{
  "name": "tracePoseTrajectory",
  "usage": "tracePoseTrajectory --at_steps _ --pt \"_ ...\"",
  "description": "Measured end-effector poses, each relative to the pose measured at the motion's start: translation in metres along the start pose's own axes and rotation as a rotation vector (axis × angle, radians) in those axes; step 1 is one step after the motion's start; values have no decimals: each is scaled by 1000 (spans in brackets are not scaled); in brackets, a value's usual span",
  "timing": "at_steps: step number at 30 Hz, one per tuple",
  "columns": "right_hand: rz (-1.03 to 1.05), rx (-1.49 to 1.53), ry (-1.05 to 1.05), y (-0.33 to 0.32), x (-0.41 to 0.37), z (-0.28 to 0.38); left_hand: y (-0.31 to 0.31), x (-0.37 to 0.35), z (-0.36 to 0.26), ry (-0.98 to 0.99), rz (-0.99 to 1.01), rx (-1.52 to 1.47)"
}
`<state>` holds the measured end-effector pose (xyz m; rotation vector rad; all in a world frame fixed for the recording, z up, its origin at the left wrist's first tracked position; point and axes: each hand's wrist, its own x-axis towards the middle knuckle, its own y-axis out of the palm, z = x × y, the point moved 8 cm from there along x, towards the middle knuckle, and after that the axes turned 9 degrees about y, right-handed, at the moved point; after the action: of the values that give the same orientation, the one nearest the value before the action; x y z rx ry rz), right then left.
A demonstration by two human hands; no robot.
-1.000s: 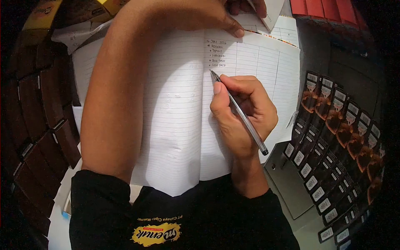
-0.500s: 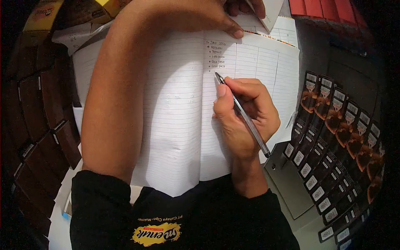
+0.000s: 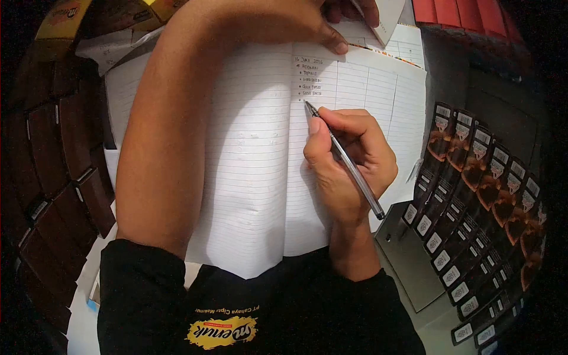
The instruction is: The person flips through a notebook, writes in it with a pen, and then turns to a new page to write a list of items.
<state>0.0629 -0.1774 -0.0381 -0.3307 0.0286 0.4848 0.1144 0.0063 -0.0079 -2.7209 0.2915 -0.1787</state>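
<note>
My right hand (image 3: 352, 160) grips a clear-barrelled pen (image 3: 355, 168) between thumb and fingers. Its tip touches the ruled page of an open notebook (image 3: 254, 195), or sits just above it, beside the last bullet of a short handwritten list (image 3: 309, 78). Across the left page lies my left forearm. My left hand (image 3: 340, 21) rests at the notebook's top edge, thumb stretched out on the paper and apart from the fingers. Those fingers are partly in shadow and cut off by the frame; one overlaps the edge of a white card-like object (image 3: 387, 21).
Dark boxes (image 3: 56, 171) are stacked along the left. Rows of brown printed packs (image 3: 473, 154) stand on the right, with red packs (image 3: 461, 15) at the upper right. Yellow packaging (image 3: 65, 21) is at the upper left. More lined paper (image 3: 408, 38) shows beyond the notebook.
The pen has tilted slightly and its tip has shifted a little left and up at the last bullet. My left hand stays nearly in place.
</note>
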Motion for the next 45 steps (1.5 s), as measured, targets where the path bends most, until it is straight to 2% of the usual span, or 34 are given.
tracePoseTrajectory --at_steps 2,5,7,10,17,19,20,22,25,28,32,34,37,40,43,45 --pt "-1 -2 -12 0 1 0 3 1 6 -36 35 -71" --pt "-9 -5 -28 1 1 1 2 -2 -1 47 9 -15" --pt "-18 -7 -29 0 1 2 0 -2 -2 -26 31 -33" --pt "4 -64 -22 1 1 3 -1 -3 -3 -18 11 -42" --pt "11 21 16 1 1 -1 5 1 4 -60 33 -105" --pt "-3 23 13 0 0 -1 4 -6 -9 47 -47 91" --pt "3 25 10 1 1 -2 2 -4 -8 46 -46 91" --pt "9 25 8 1 1 -2 1 1 0 -7 35 -40" --pt "16 1 9 2 1 0 1 5 2 -60 54 9" --pt "-12 6 30 0 0 -3 0 0 -1 -3 15 -49" --pt "-27 32 20 -1 -2 -4 3 1 6 -31 29 -69" --pt "-25 21 20 0 -1 -3 6 6 20 26 -27 14" --pt "-14 28 36 0 0 -4 0 0 -1 -19 22 -44" --pt "14 16 9 0 0 -2 1 3 3 -49 19 -72" --pt "-22 29 20 -1 -1 -3 4 -5 -7 36 -52 83" --pt "-13 29 -3 0 -1 -3 -1 -1 -4 3 -13 25"
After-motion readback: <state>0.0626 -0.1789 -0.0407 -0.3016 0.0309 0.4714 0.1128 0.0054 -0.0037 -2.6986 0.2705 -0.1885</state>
